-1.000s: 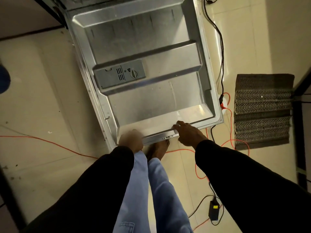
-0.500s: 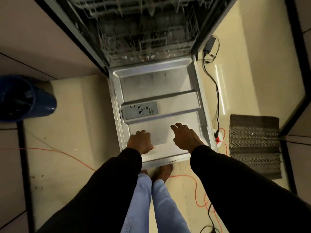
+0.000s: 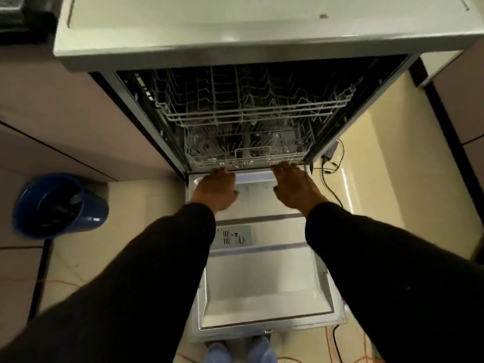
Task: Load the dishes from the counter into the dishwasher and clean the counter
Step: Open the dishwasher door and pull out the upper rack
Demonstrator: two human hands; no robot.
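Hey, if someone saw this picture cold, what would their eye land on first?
The open dishwasher in the centre, with its door lying flat toward the camera and wire racks showing in the dark interior. The left hand and right hand reach to the front edge of the lower rack. A blue bucket stands on the floor at the left.

Blue bucket [image 3: 91, 214] at nine o'clock, glossy, dark inside; my sleeves [image 3: 157, 271] plain black; dishwasher door [image 3: 262, 292] at six, silver-grey; its dispenser panel [image 3: 231, 238] a duller grey with small dark slots; racks [image 3: 248, 119] at twelve, pale grey-white wire in a grid against black; floor [image 3: 379, 179] cream; orange cable [image 3: 327, 347] at five; trousers [image 3: 217, 352] light blue at six.
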